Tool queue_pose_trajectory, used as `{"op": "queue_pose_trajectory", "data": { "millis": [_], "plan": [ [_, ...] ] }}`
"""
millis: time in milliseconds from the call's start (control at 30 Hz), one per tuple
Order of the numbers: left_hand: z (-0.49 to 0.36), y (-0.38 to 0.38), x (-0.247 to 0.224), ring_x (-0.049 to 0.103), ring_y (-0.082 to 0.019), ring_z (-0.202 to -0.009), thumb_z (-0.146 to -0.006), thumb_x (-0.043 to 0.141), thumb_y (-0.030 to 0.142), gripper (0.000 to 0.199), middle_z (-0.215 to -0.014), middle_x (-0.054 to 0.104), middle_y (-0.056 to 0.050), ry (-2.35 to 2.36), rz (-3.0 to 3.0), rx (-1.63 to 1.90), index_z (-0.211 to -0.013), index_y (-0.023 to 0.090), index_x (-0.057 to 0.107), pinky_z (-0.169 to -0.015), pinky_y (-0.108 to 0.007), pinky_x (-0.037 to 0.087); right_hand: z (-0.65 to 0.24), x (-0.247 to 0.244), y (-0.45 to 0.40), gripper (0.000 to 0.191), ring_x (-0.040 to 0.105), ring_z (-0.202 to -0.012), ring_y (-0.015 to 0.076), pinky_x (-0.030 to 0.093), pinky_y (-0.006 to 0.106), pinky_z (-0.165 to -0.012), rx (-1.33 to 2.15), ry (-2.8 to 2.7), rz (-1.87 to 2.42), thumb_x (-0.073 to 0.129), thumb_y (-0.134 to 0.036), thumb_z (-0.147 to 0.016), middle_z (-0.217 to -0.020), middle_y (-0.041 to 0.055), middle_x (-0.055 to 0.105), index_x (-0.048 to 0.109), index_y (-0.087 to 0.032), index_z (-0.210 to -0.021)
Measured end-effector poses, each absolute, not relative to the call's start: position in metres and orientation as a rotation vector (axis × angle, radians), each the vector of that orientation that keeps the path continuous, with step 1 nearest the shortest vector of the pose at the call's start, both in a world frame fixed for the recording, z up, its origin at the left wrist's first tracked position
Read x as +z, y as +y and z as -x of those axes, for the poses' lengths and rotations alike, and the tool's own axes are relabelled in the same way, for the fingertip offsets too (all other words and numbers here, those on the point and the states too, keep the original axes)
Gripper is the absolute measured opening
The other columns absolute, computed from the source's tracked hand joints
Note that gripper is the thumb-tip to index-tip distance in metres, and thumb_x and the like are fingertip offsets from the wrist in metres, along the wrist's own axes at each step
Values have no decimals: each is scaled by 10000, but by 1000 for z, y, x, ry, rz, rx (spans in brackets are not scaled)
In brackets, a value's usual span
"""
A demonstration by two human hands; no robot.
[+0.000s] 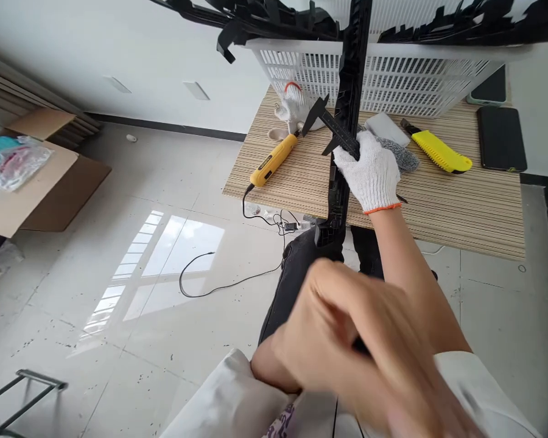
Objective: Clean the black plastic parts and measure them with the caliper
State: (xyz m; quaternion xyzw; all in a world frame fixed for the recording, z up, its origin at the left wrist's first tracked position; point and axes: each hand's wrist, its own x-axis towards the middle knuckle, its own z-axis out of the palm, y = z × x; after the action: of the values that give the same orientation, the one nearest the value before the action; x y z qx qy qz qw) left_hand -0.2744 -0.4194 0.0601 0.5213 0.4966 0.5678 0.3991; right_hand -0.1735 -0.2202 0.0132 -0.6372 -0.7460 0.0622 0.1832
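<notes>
My right hand [369,167], in a white knitted glove with an orange cuff, is closed around a black caliper [340,131]. The caliper's jaws point up and left, across a long black plastic strip [347,91]. This strip runs from the table's far side to its near edge, its lower end at my dark trousers. My left hand [342,328] is bare, close to the camera and smeared by motion; its fingers are bent toward the lower right, and whether they hold anything is unclear. A yellow corded pen-shaped tool [274,161] lies left of the strip.
On the striped table [475,213] are a white glove [299,109], a grey cloth [399,155], a yellow utility knife [441,151] and a black phone [502,139]. Behind stands a white slatted basket [406,79] with black plastic parts. A cardboard box [50,188] stands left; a cable [228,286] crosses the floor.
</notes>
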Motion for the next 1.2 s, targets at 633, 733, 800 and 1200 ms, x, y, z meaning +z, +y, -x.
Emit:
{"op": "queue_pose_trajectory", "data": {
  "millis": [633,733,800,1200],
  "plan": [
    [274,-371,-49,551,-241,-1311,-961,612,251,543,-1354,560,-91,1694,-1688,1112,-1464,308,414,-1115,-424,480,171,18,-233,615,675,-738,280,438,342,-663,81,-2015,1858,359,-652,-972,-839,139,719,603,-153,-1236],
    [278,-366,-52,562,-248,-1306,-986,563,253,458,-1383,571,-100,1647,-1648,1143,-1432,283,463,-946,-356,588,160,19,-236,672,673,-742,293,435,348,-661,4,-1985,1869,344,-694,-960,-824,145,716,599,-143,-1249],
    [279,-366,-53,575,-255,-1289,-990,555,264,428,-1379,578,-114,1626,-1575,1180,-1411,265,477,-791,-303,622,152,21,-240,686,671,-755,302,428,351,-658,-45,-1994,1882,338,-691,-963,-848,157,719,582,-139,-1291],
    [276,-372,-51,597,-251,-1258,-981,587,269,430,-1335,599,-99,1605,-1476,1208,-1406,288,524,-752,-279,628,112,44,-263,534,620,-804,264,302,330,-643,-347,-2594,1686,420,-415,-1006,-1012,118,711,417,-341,-1535]
  ]
}}
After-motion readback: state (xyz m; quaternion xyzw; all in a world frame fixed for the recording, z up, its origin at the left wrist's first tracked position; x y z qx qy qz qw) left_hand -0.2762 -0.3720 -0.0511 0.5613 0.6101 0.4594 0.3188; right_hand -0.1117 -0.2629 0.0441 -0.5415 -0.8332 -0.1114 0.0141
